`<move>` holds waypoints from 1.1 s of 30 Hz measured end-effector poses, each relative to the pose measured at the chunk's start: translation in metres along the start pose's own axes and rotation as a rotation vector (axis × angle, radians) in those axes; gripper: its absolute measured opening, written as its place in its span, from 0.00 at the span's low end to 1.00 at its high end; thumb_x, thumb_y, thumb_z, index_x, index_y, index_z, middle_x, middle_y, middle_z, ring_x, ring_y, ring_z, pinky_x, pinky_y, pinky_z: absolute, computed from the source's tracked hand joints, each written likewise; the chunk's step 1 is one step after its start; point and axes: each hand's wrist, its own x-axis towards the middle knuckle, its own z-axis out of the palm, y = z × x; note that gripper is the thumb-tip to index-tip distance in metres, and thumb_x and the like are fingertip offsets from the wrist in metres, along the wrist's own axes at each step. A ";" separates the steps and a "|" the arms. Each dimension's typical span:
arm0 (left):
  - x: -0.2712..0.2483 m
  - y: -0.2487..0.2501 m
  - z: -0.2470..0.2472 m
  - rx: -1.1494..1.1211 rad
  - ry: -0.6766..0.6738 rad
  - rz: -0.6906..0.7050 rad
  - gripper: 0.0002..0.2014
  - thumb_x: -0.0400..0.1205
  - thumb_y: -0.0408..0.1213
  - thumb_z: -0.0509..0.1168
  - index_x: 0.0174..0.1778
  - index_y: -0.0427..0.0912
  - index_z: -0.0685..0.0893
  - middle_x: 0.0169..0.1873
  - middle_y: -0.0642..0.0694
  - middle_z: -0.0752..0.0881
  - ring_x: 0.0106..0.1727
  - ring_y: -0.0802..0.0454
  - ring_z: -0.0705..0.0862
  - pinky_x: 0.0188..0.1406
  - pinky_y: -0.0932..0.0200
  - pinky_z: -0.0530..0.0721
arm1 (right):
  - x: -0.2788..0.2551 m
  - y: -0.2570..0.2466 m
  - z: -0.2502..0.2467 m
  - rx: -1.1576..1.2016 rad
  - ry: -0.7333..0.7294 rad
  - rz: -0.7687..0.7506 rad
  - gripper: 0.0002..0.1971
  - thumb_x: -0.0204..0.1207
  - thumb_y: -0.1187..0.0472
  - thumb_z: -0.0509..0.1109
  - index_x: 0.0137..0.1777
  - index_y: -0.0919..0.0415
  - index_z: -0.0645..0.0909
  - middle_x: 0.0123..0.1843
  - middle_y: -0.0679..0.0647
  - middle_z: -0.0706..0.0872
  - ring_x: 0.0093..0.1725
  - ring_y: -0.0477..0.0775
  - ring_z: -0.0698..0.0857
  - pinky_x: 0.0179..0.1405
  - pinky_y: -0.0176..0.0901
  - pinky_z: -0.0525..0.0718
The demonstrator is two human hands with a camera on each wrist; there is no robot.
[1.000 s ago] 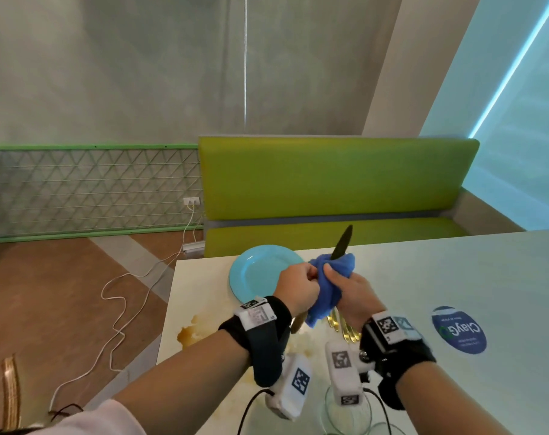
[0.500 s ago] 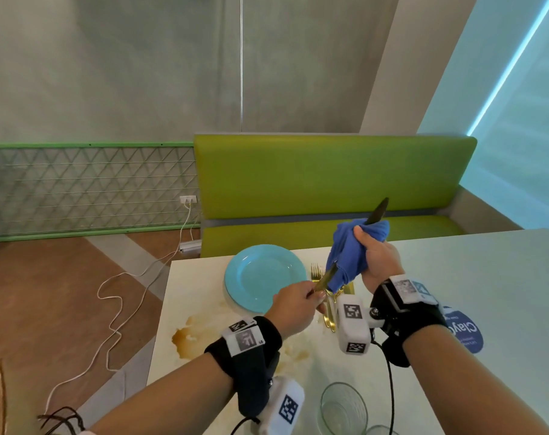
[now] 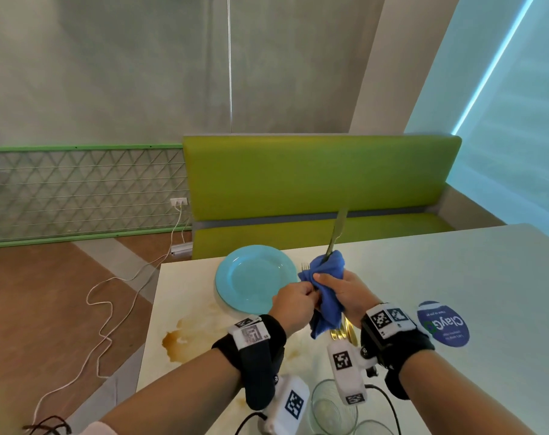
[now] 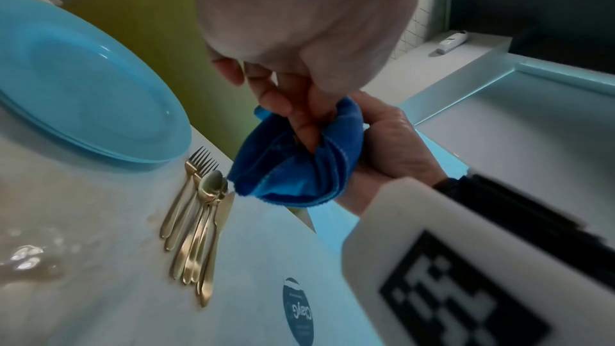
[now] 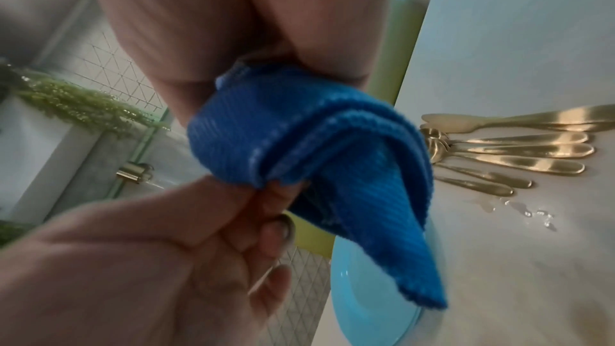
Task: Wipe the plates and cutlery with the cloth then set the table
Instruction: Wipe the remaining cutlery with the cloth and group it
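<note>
My right hand [image 3: 333,285] grips a blue cloth [image 3: 326,287] wrapped round a knife [image 3: 336,232], whose blade sticks up out of the cloth. My left hand [image 3: 293,304] pinches the knife's handle end just below the cloth; the handle itself is hidden. In the wrist views the cloth [image 4: 299,165] [image 5: 316,157] is bunched between both hands. A stack of light-blue plates [image 3: 251,277] [image 4: 80,88] lies on the table's far left. Gold forks, spoons and a knife [image 4: 199,220] [image 5: 515,151] lie side by side right of the plates.
A brown spill [image 3: 176,340] stains the white table [image 3: 439,277] near its left edge. Two clear glasses [image 3: 333,406] stand at the near edge under my wrists. A round blue sticker [image 3: 443,324] is on the right. A green bench [image 3: 317,196] stands behind the table.
My right hand has slid the cloth back down the knife from the blade's tip toward my left hand. More bare blade now shows above the cloth.
</note>
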 end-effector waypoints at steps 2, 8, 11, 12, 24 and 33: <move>0.002 -0.001 0.000 0.100 -0.075 -0.020 0.14 0.78 0.45 0.56 0.27 0.48 0.76 0.39 0.43 0.82 0.49 0.38 0.81 0.55 0.46 0.78 | 0.001 0.002 -0.004 -0.182 -0.007 -0.025 0.05 0.76 0.63 0.69 0.39 0.61 0.83 0.51 0.70 0.86 0.54 0.67 0.84 0.64 0.59 0.80; 0.028 0.001 -0.020 0.354 -0.083 -0.107 0.14 0.82 0.47 0.61 0.53 0.43 0.86 0.53 0.44 0.89 0.58 0.46 0.83 0.64 0.52 0.77 | 0.002 0.003 -0.027 -0.604 0.118 -0.015 0.12 0.78 0.54 0.67 0.35 0.60 0.79 0.41 0.60 0.82 0.47 0.58 0.80 0.52 0.47 0.79; 0.044 0.017 -0.016 0.118 0.017 -0.058 0.13 0.84 0.43 0.61 0.55 0.40 0.86 0.46 0.44 0.88 0.49 0.53 0.81 0.55 0.62 0.75 | 0.002 0.005 -0.030 -0.669 0.069 -0.001 0.12 0.77 0.55 0.68 0.32 0.54 0.76 0.45 0.62 0.85 0.47 0.55 0.80 0.56 0.48 0.79; 0.050 0.021 -0.010 0.045 0.007 -0.064 0.12 0.84 0.42 0.61 0.53 0.40 0.86 0.43 0.44 0.87 0.48 0.52 0.81 0.56 0.60 0.77 | 0.002 0.005 -0.029 -0.690 0.053 -0.001 0.11 0.76 0.54 0.69 0.33 0.54 0.77 0.46 0.62 0.85 0.47 0.55 0.81 0.57 0.48 0.80; 0.122 0.013 0.050 -0.290 0.027 -0.387 0.17 0.82 0.39 0.66 0.60 0.30 0.84 0.60 0.32 0.85 0.64 0.37 0.82 0.52 0.55 0.80 | 0.017 0.017 -0.102 -0.849 0.101 0.152 0.15 0.77 0.51 0.66 0.49 0.63 0.83 0.50 0.60 0.87 0.47 0.56 0.83 0.47 0.38 0.78; 0.168 -0.030 0.110 0.457 -0.175 -0.502 0.35 0.82 0.61 0.54 0.75 0.35 0.70 0.74 0.40 0.75 0.72 0.42 0.76 0.71 0.54 0.74 | 0.019 0.034 -0.171 -0.666 0.316 0.241 0.09 0.77 0.62 0.64 0.43 0.70 0.79 0.30 0.58 0.76 0.28 0.49 0.75 0.15 0.26 0.68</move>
